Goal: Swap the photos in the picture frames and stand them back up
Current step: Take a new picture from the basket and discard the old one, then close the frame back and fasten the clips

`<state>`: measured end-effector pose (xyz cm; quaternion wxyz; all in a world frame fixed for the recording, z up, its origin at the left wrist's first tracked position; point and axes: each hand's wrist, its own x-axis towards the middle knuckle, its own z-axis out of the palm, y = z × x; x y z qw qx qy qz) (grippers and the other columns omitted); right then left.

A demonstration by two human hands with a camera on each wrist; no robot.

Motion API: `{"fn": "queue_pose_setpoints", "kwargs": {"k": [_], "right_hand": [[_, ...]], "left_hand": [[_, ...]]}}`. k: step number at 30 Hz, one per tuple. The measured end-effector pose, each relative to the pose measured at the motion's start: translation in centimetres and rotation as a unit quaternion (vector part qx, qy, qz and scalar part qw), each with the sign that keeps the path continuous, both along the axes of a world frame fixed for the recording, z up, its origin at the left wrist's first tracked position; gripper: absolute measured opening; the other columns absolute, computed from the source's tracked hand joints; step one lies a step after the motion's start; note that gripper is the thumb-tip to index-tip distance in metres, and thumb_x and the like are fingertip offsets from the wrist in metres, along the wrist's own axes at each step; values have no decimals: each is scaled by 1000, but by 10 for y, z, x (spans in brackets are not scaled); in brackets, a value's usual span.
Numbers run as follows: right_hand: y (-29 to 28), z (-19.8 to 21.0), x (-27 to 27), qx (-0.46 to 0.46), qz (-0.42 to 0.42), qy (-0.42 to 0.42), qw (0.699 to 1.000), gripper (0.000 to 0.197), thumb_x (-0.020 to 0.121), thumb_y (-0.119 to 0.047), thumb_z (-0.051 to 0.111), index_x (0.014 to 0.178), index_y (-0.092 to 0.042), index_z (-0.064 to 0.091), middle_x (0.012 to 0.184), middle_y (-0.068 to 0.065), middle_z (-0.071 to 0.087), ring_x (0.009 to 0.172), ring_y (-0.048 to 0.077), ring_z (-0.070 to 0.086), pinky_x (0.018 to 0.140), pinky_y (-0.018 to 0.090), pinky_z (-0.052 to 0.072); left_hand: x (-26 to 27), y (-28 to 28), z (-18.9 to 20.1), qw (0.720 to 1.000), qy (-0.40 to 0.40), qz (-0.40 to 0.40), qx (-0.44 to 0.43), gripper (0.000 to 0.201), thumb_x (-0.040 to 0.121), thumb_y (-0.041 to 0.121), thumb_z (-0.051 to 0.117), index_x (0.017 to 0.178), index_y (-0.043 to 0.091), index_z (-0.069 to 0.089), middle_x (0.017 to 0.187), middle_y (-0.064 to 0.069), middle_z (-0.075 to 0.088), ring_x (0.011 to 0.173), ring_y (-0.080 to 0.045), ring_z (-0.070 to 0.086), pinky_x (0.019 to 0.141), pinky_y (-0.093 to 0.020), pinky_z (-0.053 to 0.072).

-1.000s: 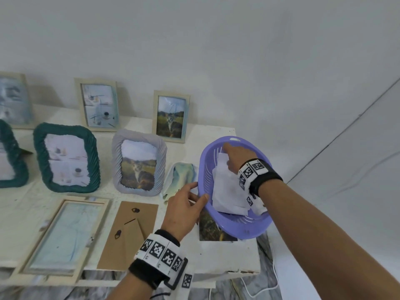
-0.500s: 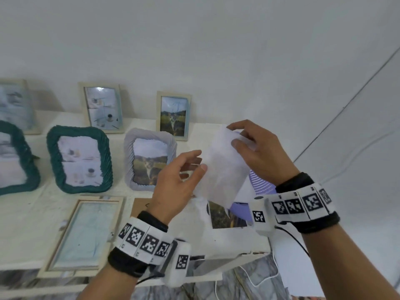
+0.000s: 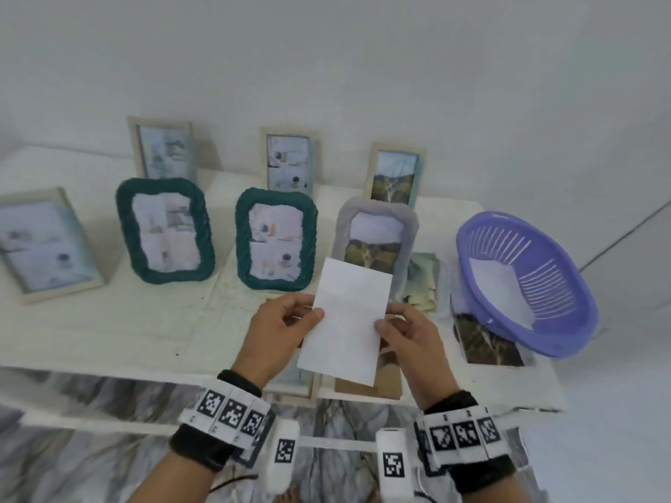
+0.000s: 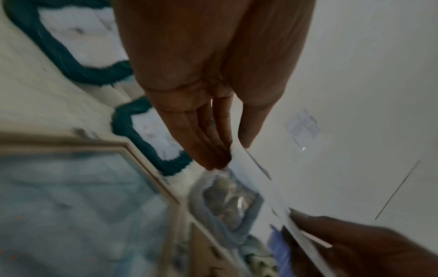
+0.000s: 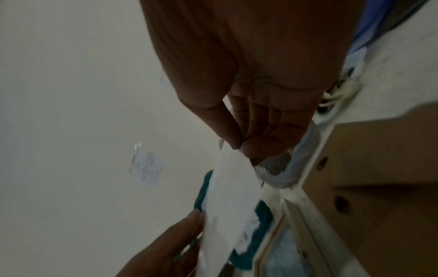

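Now, photo [image 3: 346, 321]: white back up, lower centre, above the table edge.
Hands: left hand [image 3: 279, 332] and right hand [image 3: 412, 335] each pinch a side edge.
Open frame [image 3: 296, 384]: flat beneath, backing board [image 3: 366, 388] off.
Done: seven frames standing.
Left: insert, close, stand.

Basket [image 3: 566, 343] right of frames [image 3: 276, 241], photo [image 3: 486, 343] under basket

Purple basket [image 3: 566, 321] sitting on the right end of my white table [image 3: 109, 332], tilted up a bit. White wall [image 3: 326, 67] behind, and marble-looking floor [image 3: 90, 466] below the table's front edge.
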<state>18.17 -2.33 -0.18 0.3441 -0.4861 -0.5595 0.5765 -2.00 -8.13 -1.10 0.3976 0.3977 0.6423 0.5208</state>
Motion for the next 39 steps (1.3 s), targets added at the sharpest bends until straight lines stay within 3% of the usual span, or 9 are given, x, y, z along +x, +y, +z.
{"fn": "queue_pose_setpoints", "kwargs": {"k": [4,7,11,17,26,29,32,37,39], "right_hand": [[-16,-19,-25,21,12,-65,998,16,93,-5,58,105,-13,63,85,10,73,74,22,67,65,42,55],[-21,-25,-40,7,18,-103,994,17,93,-8,58,100,-23,63,82,10,70,71,15,65,69,34,55],[-18,-41,-53,32,46,-216,975,15,83,-39,56,97,-38,64,72,-8,68,71,15,66,72,45,56],[-21,-30,-70,73,44,-381,921,28,89,-42,53,114,-32,61,77,-15,62,77,8,60,77,34,52],[-28,-18,-85,96,78,-423,897,33,99,-28,46,130,-20,55,83,-4,62,77,11,53,67,22,35],[-23,-18,-91,106,69,-439,890,32,99,-27,45,126,-15,57,97,3,68,87,17,61,73,23,42],[-21,-19,-95,124,78,-464,874,30,100,-29,45,123,-15,58,105,4,68,93,17,61,69,20,36],[-20,-39,-105,138,81,-476,865,32,96,-33,52,118,-9,56,109,8,61,95,21,58,76,27,42],[-23,-43,-107,141,82,-483,860,38,96,-34,51,126,-11,49,115,9,56,98,24,57,79,30,44]], "left_hand": [[-42,-25,-27,984,160,64,-39,10,91,22,66,100,23,71,96,11,70,86,-5,64,75,-20,50],[-68,-37,-46,968,206,97,-102,17,92,20,64,108,22,67,102,3,65,87,-11,62,79,-25,48],[-77,-46,-59,982,142,43,-113,22,90,14,66,110,23,66,95,1,68,85,-15,66,64,-16,53],[-73,-47,-64,992,79,32,-89,27,88,4,67,108,21,66,93,-4,66,79,-16,64,58,-17,54],[-76,-45,-64,996,37,18,-84,26,88,4,69,109,19,67,93,-5,65,74,-13,61,55,-25,57],[-78,-44,-66,995,45,15,-82,26,88,6,69,110,19,67,93,-5,65,75,-14,62,55,-27,58],[-79,-43,-67,995,51,11,-84,26,88,7,70,111,19,67,94,-4,65,76,-14,62,53,-24,57],[-80,-42,-70,995,58,11,-86,27,87,8,70,111,19,67,94,-2,66,77,-15,62,54,-24,57],[-80,-42,-70,995,61,11,-84,27,87,8,70,111,20,67,94,-2,66,78,-16,62,54,-24,57]]}}
